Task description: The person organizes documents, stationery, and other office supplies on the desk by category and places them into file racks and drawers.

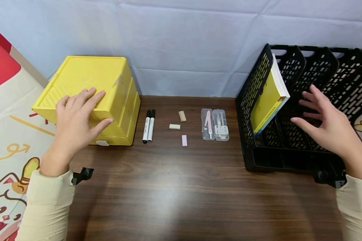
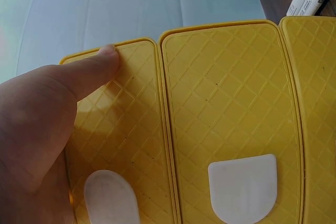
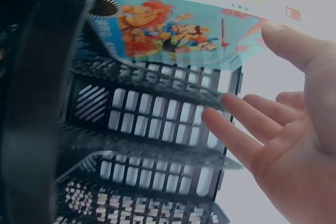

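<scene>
In the head view, my left hand [image 1: 75, 115] rests on the top front edge of a yellow drawer box [image 1: 93, 72], fingers spread over the lid. Its thumb [image 2: 92, 74] lies against a drawer front in the left wrist view, where white tabs [image 2: 243, 188] show. My right hand [image 1: 328, 125] hovers over a black file rack [image 1: 249, 100], fingers apart and holding nothing. Left of that hand, yellow-spined books [image 1: 266, 105] stand upright in the rack's leftmost slot. The right wrist view shows a colourful illustrated cover [image 3: 176, 32] beside the thumb.
Between box and rack lie two black-capped markers [image 1: 148, 126], several small erasers [image 1: 174, 127] and a clear case of compasses [image 1: 215, 125] on the brown table [image 1: 169, 194]. A pale cloth [image 1: 184, 43] hangs behind. Slot dividers [image 1: 315, 72] stand upright in the rack.
</scene>
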The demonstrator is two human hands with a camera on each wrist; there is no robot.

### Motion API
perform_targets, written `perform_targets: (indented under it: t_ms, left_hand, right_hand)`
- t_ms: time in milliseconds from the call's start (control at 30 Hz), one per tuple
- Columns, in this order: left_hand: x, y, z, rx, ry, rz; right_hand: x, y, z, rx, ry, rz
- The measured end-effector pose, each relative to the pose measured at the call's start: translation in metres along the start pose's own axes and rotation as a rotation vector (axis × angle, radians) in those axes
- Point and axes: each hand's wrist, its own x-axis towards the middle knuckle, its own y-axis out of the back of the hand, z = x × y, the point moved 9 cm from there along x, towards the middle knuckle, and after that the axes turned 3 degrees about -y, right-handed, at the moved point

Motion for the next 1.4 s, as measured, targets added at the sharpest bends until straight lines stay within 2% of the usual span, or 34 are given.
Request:
perform_targets:
  t_ms: [167, 433, 600, 1033, 1400]
  left_hand:
    - [0.0, 0.0, -0.001, 0.0, -0.003, 0.006]
    - [0.0, 0.001, 0.0, -0.002, -0.001, 0.001]
    - [0.0, 0.0, 0.0, -0.002, 0.002, -0.005]
    - [0.001, -0.001, 0.0, -0.002, -0.002, -0.009]
    - [0.0, 0.001, 0.0, 0.001, -0.015, 0.02]
  right_hand:
    - [-0.018, 0.004, 0.008, -0.053, 0.009, 0.064]
    - [-0.047, -0.009, 0.033, -0.11, -0.065, 0.035]
    - [-0.06, -0.023, 0.045, -0.123, -0.052, -0.015]
    - [-0.075, -0.059, 0.07, -0.191, 0.007, -0.132]
    - [-0.082, -0.063, 0.067, -0.262, 0.072, -0.069]
